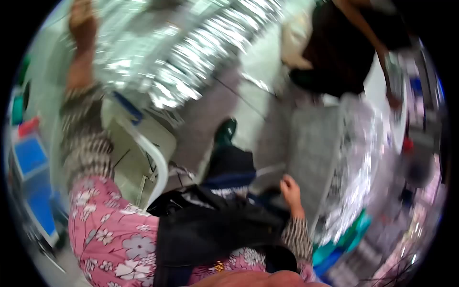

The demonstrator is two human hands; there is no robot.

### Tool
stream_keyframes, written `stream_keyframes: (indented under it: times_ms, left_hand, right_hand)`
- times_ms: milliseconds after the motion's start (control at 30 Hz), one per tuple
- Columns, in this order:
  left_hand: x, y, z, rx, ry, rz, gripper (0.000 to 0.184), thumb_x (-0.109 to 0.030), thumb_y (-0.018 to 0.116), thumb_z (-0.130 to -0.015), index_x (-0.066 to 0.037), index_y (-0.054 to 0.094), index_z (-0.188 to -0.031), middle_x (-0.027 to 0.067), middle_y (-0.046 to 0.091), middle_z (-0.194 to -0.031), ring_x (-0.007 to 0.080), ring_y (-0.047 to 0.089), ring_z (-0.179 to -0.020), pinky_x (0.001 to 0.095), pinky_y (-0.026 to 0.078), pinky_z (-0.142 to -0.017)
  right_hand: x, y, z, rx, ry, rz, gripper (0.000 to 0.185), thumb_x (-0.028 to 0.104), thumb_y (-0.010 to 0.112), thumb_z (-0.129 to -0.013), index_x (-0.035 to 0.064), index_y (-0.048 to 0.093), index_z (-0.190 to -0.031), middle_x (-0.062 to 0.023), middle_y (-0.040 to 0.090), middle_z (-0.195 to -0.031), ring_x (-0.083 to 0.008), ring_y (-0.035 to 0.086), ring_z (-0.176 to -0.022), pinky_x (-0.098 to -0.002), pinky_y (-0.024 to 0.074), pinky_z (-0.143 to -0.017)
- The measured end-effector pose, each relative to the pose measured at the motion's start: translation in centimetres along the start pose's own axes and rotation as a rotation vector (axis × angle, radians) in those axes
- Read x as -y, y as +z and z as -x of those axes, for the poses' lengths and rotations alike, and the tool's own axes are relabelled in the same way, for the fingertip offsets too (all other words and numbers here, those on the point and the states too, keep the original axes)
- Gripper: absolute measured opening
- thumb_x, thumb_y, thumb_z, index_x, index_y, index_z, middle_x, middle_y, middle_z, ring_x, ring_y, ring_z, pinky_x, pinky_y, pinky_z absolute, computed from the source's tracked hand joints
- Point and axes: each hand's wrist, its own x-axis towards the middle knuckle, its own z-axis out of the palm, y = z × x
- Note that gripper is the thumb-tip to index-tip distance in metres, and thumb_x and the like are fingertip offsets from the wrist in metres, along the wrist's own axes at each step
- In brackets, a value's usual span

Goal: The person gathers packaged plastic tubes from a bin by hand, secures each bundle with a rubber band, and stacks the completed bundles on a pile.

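Note:
My left hand [82,23] reaches far forward at the upper left, smeared by motion. It is beside a broad spread of shiny, silvery ridged material [191,60], whose kind I cannot make out. Whether the hand touches or holds anything is hidden by the blur. My right hand [290,192] hangs low by my right side, in front of the black apron [215,227]. Its fingers look loosely extended, and I see nothing in them. A grey-sided block with a silvery, wrapped-looking surface [351,158] stands to its right.
A pale container with a curved white rim [155,165] stands under my left arm. Blue-topped boxes [31,155] are at the far left. Another person in dark clothes [342,52] stands at the upper right, an arm hanging down. Tiled floor [248,107] lies around my dark boot [224,131].

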Motion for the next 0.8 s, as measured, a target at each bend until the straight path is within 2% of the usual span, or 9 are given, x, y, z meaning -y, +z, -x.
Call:
stream_keyframes:
  times_ms: [100,300,333,433,500,567,600,667,800]
  left_hand:
    - [-15.0,-0.6,-1.9,0.071,-0.346,0.734,0.03,-0.016,0.048,-0.093,-0.002,0.049,-0.12,0.0125,0.055,-0.116,0.0244,0.052,-0.107,0.0352,0.043,-0.093]
    - [-45.0,-2.5,1.7,0.522,-1.078,2.035,0.023,-0.009,0.055,-0.09,0.001,0.058,-0.111,0.0114,0.064,-0.104,0.0206,0.06,-0.1,0.0282,0.046,-0.088]
    - [-49.8,-3.5,2.7,0.621,-1.3,2.013,0.025,-0.011,0.055,-0.09,0.001,0.057,-0.112,0.0107,0.064,-0.104,0.0199,0.06,-0.098,0.0295,0.044,-0.089]
    - [-56.1,-5.5,9.2,0.912,-1.551,1.777,0.029,-0.014,0.054,-0.091,0.0,0.054,-0.117,0.0083,0.064,-0.101,0.0171,0.06,-0.094,0.0304,0.043,-0.088]
    - [-57.8,-4.5,11.3,1.248,-2.001,1.417,0.031,-0.014,0.052,-0.093,-0.001,0.052,-0.121,0.0075,0.064,-0.1,0.0157,0.06,-0.094,0.0299,0.043,-0.084]
    - [-59.0,-3.7,10.7,1.059,-1.66,1.578,0.028,-0.013,0.05,-0.093,-0.002,0.051,-0.119,0.0075,0.064,-0.098,0.0163,0.06,-0.094,0.0287,0.043,-0.081]
    - [-59.5,-3.4,10.5,1.032,-1.661,1.634,0.028,-0.012,0.05,-0.093,-0.002,0.051,-0.119,0.0076,0.064,-0.099,0.0165,0.06,-0.094,0.0288,0.043,-0.081]
    - [-49.2,-9.1,7.8,1.072,-1.756,1.66,0.028,-0.011,0.049,-0.093,-0.001,0.051,-0.12,0.0081,0.064,-0.099,0.017,0.06,-0.094,0.0291,0.044,-0.081]
    - [-50.4,-9.9,8.0,1.197,-1.786,1.61,0.027,-0.008,0.048,-0.093,-0.001,0.051,-0.119,0.008,0.063,-0.095,0.0179,0.06,-0.092,0.0293,0.045,-0.079]
  right_hand:
    - [-5.9,2.9,0.5,0.028,0.311,-0.133,0.029,0.021,0.064,-0.086,-0.0006,0.062,-0.105,-0.0067,0.064,-0.075,-0.0113,0.055,-0.059,-0.0274,0.0464,-0.057]
    - [-15.9,13.4,0.5,0.095,0.744,-0.264,0.03,0.02,0.062,-0.085,-0.0003,0.062,-0.106,-0.0076,0.062,-0.075,-0.0158,0.054,-0.055,-0.0305,0.0447,-0.047]
    - [-20.2,17.2,1.2,0.109,0.649,-0.36,0.028,0.02,0.062,-0.085,0.0,0.061,-0.105,-0.0076,0.059,-0.072,-0.0161,0.052,-0.053,-0.0307,0.0433,-0.046]
    - [-14.4,16.5,0.1,0.104,1.137,-0.779,0.026,0.018,0.061,-0.085,0.0013,0.06,-0.105,-0.0079,0.054,-0.068,-0.0165,0.05,-0.053,-0.0304,0.0394,-0.043]
    - [-14.7,17.1,-1.6,0.064,1.279,-0.843,0.024,0.017,0.06,-0.086,0.0022,0.06,-0.105,-0.0081,0.051,-0.066,-0.0167,0.049,-0.053,-0.0301,0.0368,-0.042]
    - [-18.6,20.7,-2.8,-0.009,1.298,-0.678,0.031,0.025,0.06,-0.085,-0.002,0.064,-0.1,-0.0164,0.061,-0.075,-0.0256,0.057,-0.065,-0.0403,0.0453,-0.054]
    - [-23.0,24.7,-2.9,0.002,1.165,-0.601,0.034,0.027,0.06,-0.084,-0.0032,0.065,-0.099,-0.0195,0.063,-0.08,-0.0292,0.06,-0.07,-0.0427,0.0469,-0.06]
    - [-9.5,25.0,-1.0,0.015,0.93,-0.288,0.044,0.036,0.061,-0.081,-0.0056,0.067,-0.093,-0.0273,0.063,-0.101,-0.0394,0.062,-0.094,-0.0466,0.0474,-0.079]
    - [-9.1,26.0,-3.7,0.086,1.057,-0.121,0.046,0.038,0.061,-0.08,-0.0059,0.067,-0.093,-0.0268,0.064,-0.1,-0.0425,0.06,-0.096,-0.0471,0.0479,-0.08]
